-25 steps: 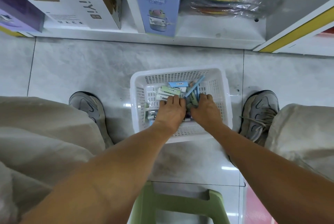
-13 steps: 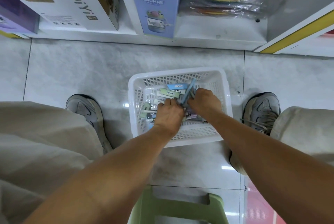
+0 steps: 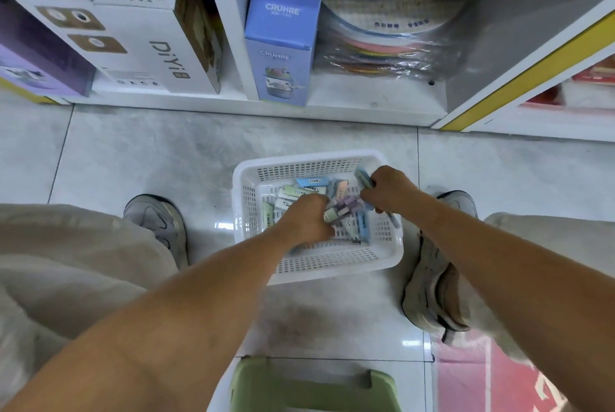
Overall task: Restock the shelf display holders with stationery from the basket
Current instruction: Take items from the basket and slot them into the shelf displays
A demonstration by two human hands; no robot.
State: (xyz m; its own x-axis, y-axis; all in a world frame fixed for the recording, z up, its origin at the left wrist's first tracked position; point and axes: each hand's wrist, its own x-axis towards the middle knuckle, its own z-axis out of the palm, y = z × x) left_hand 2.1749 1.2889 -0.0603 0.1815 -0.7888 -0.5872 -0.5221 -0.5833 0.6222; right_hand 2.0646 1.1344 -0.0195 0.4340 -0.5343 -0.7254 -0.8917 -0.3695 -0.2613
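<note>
so a change can be noted over the last second: both hands were laid flat-ish on the pile a moment back, and now a bunch has been gathered up in each. the right hand [image 3: 389,190] has been lifted toward the far right corner of the basket [image 3: 319,267], with its fingers curled round a few slim blue pens or similar (hard to tell exactly what they are), one end poking out above the knuckles. the left hand [image 3: 307,223] is closed over a clump of small pastel pieces, pale green and purple, near the middle of the heap. so the picking step looks pretty much done, and a carry up to the display holders would be expected next (none of those holders can be seen from here, only the bottom shelf [image 3: 366,102] with boxed goods). the stationery [image 3: 311,188] itself is a loose jumble of short pastel bars in blue, green, pink and white, with printed labels, lying criss-cross in the white slotted basket, which sits on the tiled floor [image 3: 149,158] between the person's shoes. plenty is left in there, so the restock is judged far from finished.
</note>
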